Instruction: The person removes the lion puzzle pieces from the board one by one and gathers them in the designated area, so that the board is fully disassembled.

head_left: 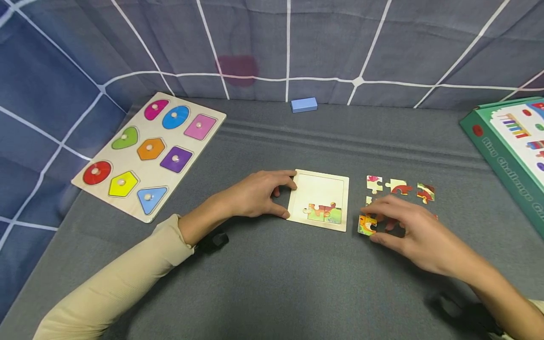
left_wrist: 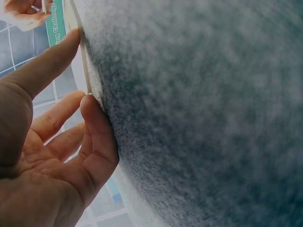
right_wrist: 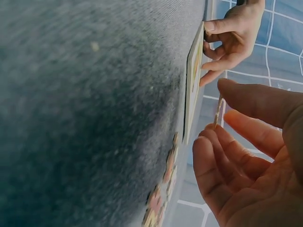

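My left hand [head_left: 257, 193] touches the left edge of a small square wooden puzzle board [head_left: 316, 189] with spread thumb and fingertips. Along the board's lower right, joined jigsaw pieces [head_left: 325, 215] in red and green lie in the recess. To the right of the board, my right hand [head_left: 408, 231] pinches an orange and green puzzle piece [head_left: 366, 225] between thumb and fingers. The right wrist view shows that piece [right_wrist: 218, 112] edge-on, held off the table. Several loose pieces [head_left: 398, 186] lie behind the right hand, which partly hides some of them.
A wooden peg board [head_left: 148, 208] with coloured shapes lies at the left. A blue block [head_left: 303, 105] sits at the back by the gridded cloth [head_left: 263, 38]. At the far right stands a green game box [head_left: 501, 165]. Grey fabric [head_left: 272, 283] covers the table.
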A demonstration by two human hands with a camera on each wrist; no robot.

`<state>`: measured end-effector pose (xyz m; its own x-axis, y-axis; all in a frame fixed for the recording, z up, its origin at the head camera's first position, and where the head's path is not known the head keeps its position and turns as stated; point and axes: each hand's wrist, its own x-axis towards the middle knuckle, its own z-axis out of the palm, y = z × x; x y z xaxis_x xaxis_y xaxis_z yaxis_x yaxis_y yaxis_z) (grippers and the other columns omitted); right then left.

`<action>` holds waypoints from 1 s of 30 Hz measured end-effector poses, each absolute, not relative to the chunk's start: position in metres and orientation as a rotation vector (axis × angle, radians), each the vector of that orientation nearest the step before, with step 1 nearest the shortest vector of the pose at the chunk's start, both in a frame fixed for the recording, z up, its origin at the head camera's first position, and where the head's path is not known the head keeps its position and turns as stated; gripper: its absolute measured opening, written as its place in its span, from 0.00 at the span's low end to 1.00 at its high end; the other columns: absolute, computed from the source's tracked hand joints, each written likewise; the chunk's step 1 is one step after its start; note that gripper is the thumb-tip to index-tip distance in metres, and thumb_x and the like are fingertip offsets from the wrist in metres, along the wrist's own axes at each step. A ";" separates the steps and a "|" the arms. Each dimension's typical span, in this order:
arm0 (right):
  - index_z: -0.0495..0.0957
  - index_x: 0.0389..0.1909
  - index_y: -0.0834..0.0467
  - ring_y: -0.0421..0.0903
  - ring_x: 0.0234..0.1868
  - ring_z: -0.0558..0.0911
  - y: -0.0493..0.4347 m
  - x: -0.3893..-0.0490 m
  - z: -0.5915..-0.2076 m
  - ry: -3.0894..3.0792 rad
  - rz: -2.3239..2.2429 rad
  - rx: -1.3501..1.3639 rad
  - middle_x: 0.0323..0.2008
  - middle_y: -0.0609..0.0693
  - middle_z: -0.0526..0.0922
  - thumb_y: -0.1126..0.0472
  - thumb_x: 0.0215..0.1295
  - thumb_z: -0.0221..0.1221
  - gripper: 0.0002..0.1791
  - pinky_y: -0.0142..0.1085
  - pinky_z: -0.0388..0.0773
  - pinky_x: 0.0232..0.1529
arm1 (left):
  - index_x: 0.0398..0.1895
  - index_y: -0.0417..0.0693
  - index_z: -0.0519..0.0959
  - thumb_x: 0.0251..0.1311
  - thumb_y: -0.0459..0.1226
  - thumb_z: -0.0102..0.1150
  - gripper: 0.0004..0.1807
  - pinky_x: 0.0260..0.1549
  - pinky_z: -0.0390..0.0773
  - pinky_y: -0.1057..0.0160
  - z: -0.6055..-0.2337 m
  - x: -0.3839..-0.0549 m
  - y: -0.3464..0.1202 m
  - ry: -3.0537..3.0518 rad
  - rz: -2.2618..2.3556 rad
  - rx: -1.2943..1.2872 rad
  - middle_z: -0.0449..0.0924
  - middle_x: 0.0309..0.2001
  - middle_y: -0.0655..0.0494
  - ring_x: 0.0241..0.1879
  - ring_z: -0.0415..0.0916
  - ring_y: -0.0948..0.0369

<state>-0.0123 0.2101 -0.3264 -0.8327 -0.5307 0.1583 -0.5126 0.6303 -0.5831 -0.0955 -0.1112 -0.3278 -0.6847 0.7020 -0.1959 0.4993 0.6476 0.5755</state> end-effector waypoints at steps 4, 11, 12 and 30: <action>0.81 0.53 0.49 0.34 0.35 0.77 0.214 -0.009 -0.329 2.819 -0.969 -0.849 0.47 0.37 0.79 0.70 0.48 0.74 0.29 0.26 0.72 0.36 | 0.57 0.45 0.78 0.51 0.41 0.77 0.29 0.40 0.72 0.62 -0.328 -0.096 -0.111 2.461 0.695 0.944 0.63 0.71 0.48 0.37 0.71 0.62; 0.81 0.53 0.52 0.32 0.33 0.75 0.220 -0.005 -0.335 2.819 -0.952 -0.838 0.46 0.38 0.78 0.70 0.46 0.75 0.30 0.27 0.71 0.33 | 0.57 0.45 0.78 0.51 0.42 0.77 0.30 0.40 0.72 0.62 -0.327 -0.095 -0.111 2.464 0.683 0.940 0.63 0.72 0.48 0.37 0.71 0.62; 0.81 0.53 0.52 0.32 0.32 0.75 0.220 -0.005 -0.336 2.810 -0.951 -0.843 0.46 0.38 0.78 0.70 0.46 0.75 0.30 0.27 0.71 0.33 | 0.57 0.45 0.78 0.51 0.42 0.77 0.30 0.41 0.72 0.62 -0.327 -0.095 -0.111 2.464 0.682 0.939 0.63 0.72 0.48 0.37 0.72 0.61; 0.83 0.52 0.54 0.37 0.39 0.74 0.219 0.000 -0.338 2.835 -0.741 -0.797 0.47 0.42 0.73 0.67 0.51 0.73 0.25 0.35 0.72 0.33 | 0.57 0.45 0.78 0.51 0.42 0.76 0.29 0.42 0.72 0.61 -0.327 -0.096 -0.109 2.464 0.663 0.931 0.63 0.72 0.48 0.38 0.72 0.61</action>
